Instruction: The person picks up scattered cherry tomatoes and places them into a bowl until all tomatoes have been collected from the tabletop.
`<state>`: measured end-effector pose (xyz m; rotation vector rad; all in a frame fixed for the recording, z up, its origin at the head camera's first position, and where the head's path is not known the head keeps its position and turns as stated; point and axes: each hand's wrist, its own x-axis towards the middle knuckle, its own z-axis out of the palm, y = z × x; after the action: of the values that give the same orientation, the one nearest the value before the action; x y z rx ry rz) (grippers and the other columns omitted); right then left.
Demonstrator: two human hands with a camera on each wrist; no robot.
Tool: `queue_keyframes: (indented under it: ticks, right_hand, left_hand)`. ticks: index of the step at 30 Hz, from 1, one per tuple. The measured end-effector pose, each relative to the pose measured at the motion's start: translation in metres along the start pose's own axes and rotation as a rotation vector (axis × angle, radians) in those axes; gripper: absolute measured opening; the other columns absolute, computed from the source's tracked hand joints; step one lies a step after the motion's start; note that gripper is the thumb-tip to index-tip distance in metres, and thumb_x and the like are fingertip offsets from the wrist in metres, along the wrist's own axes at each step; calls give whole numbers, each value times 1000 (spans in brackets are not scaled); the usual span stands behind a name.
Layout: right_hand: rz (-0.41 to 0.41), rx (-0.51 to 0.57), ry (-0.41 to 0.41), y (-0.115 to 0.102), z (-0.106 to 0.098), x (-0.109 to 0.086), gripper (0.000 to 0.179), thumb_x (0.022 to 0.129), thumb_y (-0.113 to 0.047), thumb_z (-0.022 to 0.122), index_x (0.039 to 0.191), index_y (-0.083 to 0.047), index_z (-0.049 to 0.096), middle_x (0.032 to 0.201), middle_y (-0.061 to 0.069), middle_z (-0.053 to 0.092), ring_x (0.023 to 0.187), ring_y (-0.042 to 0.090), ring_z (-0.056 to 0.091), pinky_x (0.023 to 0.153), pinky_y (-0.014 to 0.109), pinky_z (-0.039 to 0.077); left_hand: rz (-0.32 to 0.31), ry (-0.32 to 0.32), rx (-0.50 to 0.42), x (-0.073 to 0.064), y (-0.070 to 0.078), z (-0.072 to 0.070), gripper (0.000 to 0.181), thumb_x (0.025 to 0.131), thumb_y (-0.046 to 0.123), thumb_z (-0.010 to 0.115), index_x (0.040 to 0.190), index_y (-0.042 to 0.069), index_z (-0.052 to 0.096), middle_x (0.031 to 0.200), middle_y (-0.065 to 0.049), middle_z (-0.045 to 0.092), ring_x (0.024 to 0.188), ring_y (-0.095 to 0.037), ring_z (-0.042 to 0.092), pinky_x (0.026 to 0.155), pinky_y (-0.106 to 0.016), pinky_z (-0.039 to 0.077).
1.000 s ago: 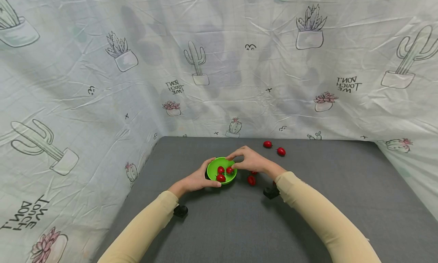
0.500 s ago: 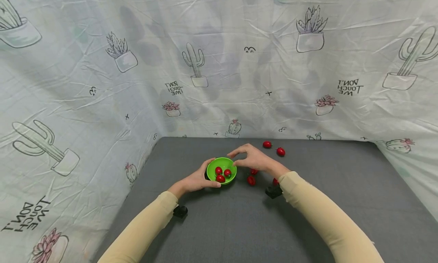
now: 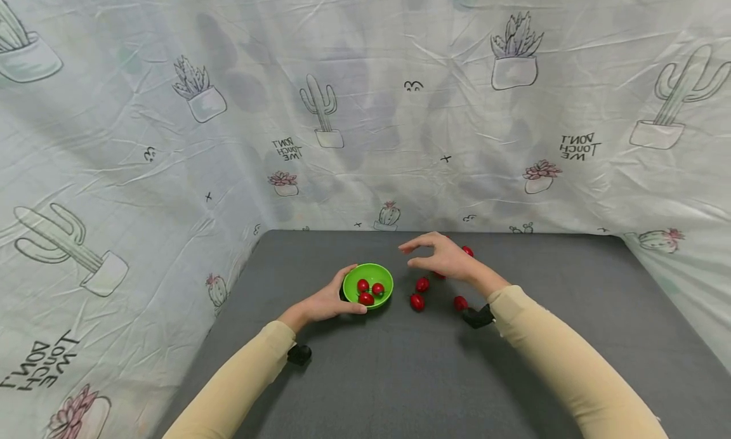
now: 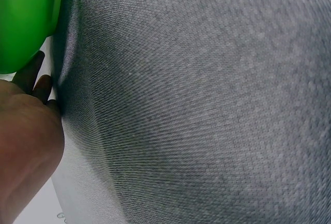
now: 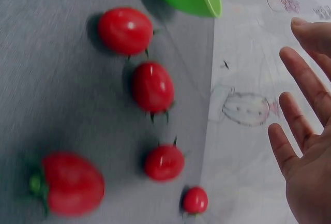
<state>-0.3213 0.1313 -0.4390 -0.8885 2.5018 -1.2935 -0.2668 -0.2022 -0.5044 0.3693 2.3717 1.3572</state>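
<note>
My left hand [image 3: 327, 301] grips the left side of a small green bowl [image 3: 384, 275], thumb along the near side and fingers around the far side. Three red cherry tomatoes [image 3: 366, 299] lie inside the bowl. Only the bowl's underside and a few fingers show in the left wrist view. To the right of the bowl, my right hand [image 3: 448, 259] hovers above the table with fingers spread and nothing in them. Below and beside it lie several loose cherry tomatoes [image 3: 417, 302], some with green stems, one large in the right wrist view [image 5: 72, 183]. The hand partly hides those at the back.
The grey cloth-covered table [image 3: 365, 375] reaches back to a pale fabric curtain [image 3: 365, 109] printed with cacti. This curtain also hangs along the left and right sides. A dark wrist camera [image 3: 478, 316] sits under the right forearm, close to one tomato.
My right hand has let go of a tomato in the bowl, then lifted away to the right over the loose ones. My left hand keeps its hold on the bowl.
</note>
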Motion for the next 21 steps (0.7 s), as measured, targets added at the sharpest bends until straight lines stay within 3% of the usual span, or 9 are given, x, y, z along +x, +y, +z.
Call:
queue_keyframes:
  ticks: [10, 21]
  right_hand:
    - [44, -28, 59, 15, -24, -30, 36, 96, -32, 74, 131, -25, 70, 131, -1, 64, 130, 28, 47, 103, 59, 40]
    - [70, -69, 46, 36, -34, -60, 37, 97, -27, 74, 132, -18, 70, 136, 4, 63, 134, 34, 46, 108, 63, 34]
  left_hand:
    - [12, -10, -17, 1, -2, 1, 100, 88, 34, 83, 163, 29, 17, 161, -8, 29, 145, -28, 33, 115, -57, 27]
    - [7, -10, -8, 0, 1, 2, 103, 87, 36, 83, 164, 27, 15, 162, -8, 27, 146, -27, 31, 116, -56, 26]
